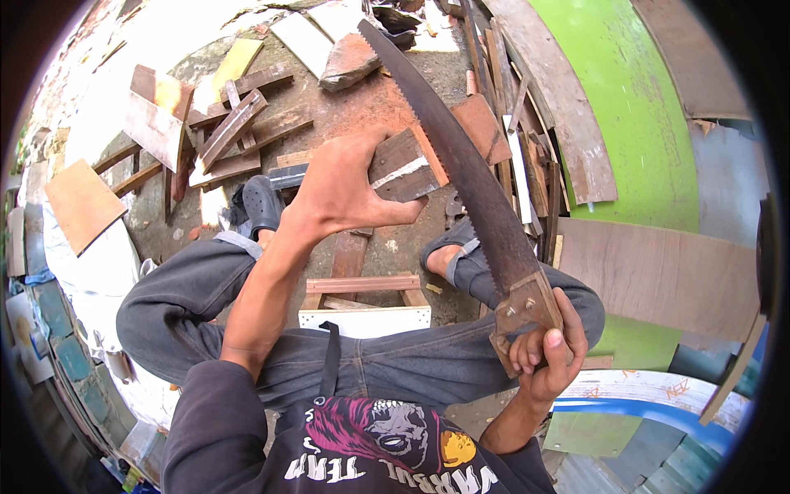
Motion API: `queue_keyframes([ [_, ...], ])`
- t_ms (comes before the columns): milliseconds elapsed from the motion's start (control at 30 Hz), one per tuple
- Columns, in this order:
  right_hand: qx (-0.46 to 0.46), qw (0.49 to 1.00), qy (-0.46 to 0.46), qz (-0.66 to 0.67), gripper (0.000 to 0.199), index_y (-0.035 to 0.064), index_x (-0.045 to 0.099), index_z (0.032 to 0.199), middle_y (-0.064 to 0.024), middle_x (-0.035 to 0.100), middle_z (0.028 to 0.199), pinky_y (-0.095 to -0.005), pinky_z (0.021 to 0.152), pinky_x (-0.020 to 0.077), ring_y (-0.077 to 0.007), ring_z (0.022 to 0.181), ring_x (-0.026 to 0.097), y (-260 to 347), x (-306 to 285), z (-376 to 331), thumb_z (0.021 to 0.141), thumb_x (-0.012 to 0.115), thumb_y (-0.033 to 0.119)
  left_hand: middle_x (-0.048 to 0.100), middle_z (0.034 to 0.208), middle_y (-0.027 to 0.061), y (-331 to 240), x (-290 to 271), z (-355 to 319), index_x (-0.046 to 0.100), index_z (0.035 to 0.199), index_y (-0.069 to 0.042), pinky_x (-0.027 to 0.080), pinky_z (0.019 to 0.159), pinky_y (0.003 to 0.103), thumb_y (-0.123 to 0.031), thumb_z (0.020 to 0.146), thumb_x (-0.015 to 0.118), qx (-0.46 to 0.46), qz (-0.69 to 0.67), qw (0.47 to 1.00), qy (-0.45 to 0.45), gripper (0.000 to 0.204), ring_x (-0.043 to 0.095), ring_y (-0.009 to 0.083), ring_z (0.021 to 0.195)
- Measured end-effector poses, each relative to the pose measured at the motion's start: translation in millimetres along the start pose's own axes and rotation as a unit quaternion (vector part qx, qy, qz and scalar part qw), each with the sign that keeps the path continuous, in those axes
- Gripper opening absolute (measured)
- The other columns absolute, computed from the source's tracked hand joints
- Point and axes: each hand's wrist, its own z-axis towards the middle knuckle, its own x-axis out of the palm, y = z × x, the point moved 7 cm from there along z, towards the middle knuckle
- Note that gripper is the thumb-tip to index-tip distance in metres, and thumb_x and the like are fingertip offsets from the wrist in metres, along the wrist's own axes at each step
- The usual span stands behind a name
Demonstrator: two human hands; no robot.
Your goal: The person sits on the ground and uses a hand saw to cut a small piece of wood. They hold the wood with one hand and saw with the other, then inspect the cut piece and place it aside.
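My right hand [547, 350] is wrapped round the worn wooden handle of a hand saw [469, 156]. Its long dark blade slants up and to the left, teeth facing left. With my left hand [341, 181] I grip a weathered dark wood block [403, 169], fingers over the top and thumb along the near side. The block's right end shows a fresh orange cut face, close beside the saw teeth; whether they touch I cannot tell. Under the block runs a dark narrow bar [288, 175], partly hidden by my left wrist.
Between my bent legs stands a small wooden frame with a white front board [366, 319]. Loose wood scraps [234, 132] lie far left, and a reddish stone [350, 62] lies ahead. Planks [527, 140] lean at the right by a green panel [634, 107]. Reddish sawdust covers the ground.
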Motion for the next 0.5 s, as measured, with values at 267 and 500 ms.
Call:
queue_keyframes([
  [267,-0.053,0.994,0.001,-0.097,0.053,-0.0086,0.054,0.137,-0.0047,0.056,0.066,-0.0228,0.046,0.0362,-0.0064,0.051,0.045,-1.6,22.7,28.3,0.096,0.062,0.024,0.072,0.088,0.0218,19.2,7.6,3.3,0.065,0.105,0.005,0.057,0.076,0.041,-0.042,0.063,0.079,-0.090,-0.039,0.995,0.007,0.065,0.072,0.0310,0.079],
  [500,-0.233,0.936,0.013,-0.265,0.043,-0.0096,0.068,0.118,-0.0106,0.064,0.064,-0.0279,0.055,0.0480,-0.0156,0.051,0.057,21.1,9.8,-14.9,0.082,0.072,0.014,0.073,0.087,0.0204,22.4,-3.2,2.4,0.065,0.105,0.007,0.058,0.075,0.038,-0.043,0.065,0.080,-0.078,-0.028,0.996,-0.019,0.066,0.074,0.0297,0.078],
])
